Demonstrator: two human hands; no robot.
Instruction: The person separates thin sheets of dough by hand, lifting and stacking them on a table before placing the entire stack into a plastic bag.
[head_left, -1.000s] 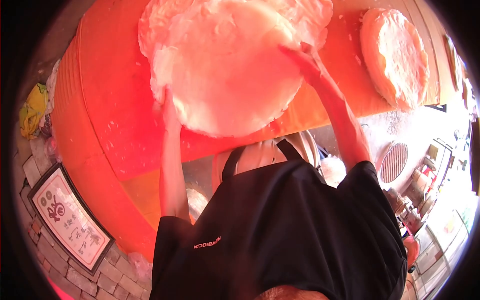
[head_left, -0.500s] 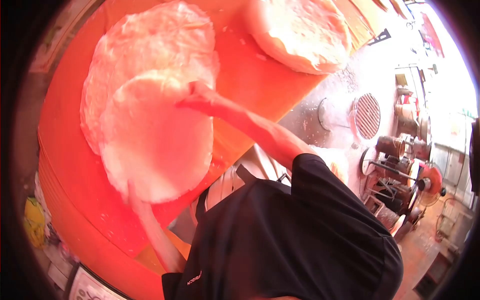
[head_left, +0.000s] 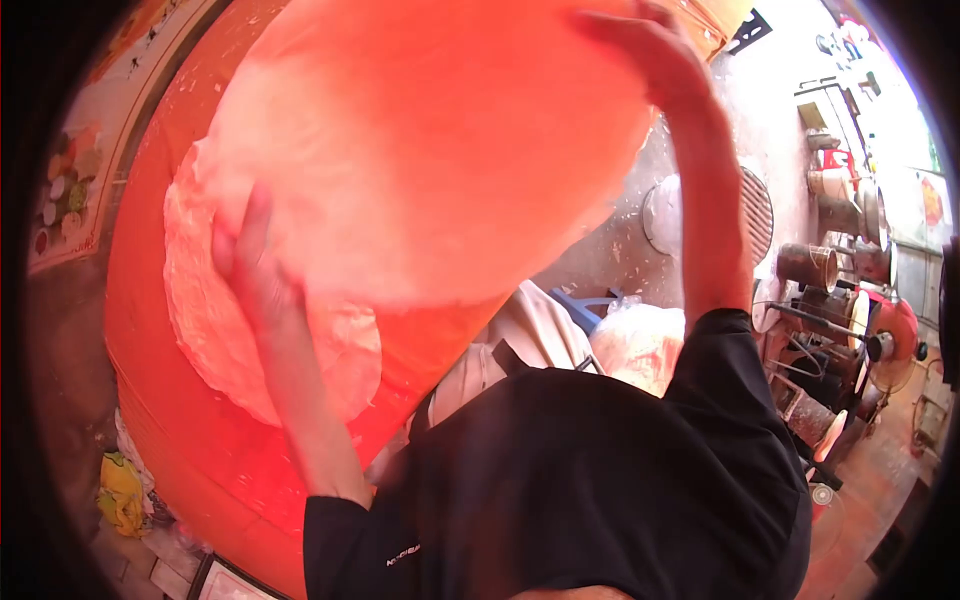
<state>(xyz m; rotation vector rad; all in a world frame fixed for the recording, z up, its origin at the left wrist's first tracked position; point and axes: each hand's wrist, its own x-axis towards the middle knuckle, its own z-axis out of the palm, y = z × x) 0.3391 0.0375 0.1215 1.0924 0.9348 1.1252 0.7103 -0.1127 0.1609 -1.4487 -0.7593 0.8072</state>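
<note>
A large round pale sheet that looks like dough (head_left: 400, 170), tinted red by the light, fills the upper middle, raised off the table and blurred. My left hand (head_left: 255, 260) is at its left edge, fingers apart and pointing up. Over its upper right part reaches my right hand (head_left: 645, 50), with its fingers stretched and spread. Beneath the raised sheet, a wrinkled round sheet (head_left: 225, 345) of the same kind lies on the orange-red table (head_left: 200, 450). The raised sheet covers much of it.
To the right, a round ribbed grate (head_left: 757, 215) is partly behind my right forearm. Farther right stand metal pots (head_left: 805, 265) and a fan (head_left: 890, 345). A plastic bag (head_left: 640, 345) sits beside my lap. A yellow cloth (head_left: 122, 495) lies past the table's left edge.
The smooth round sheet has come up off the wrinkled one and shifted right, looking much larger. Both hands have moved up, the right one also farther right. The camera view has shifted slightly.
</note>
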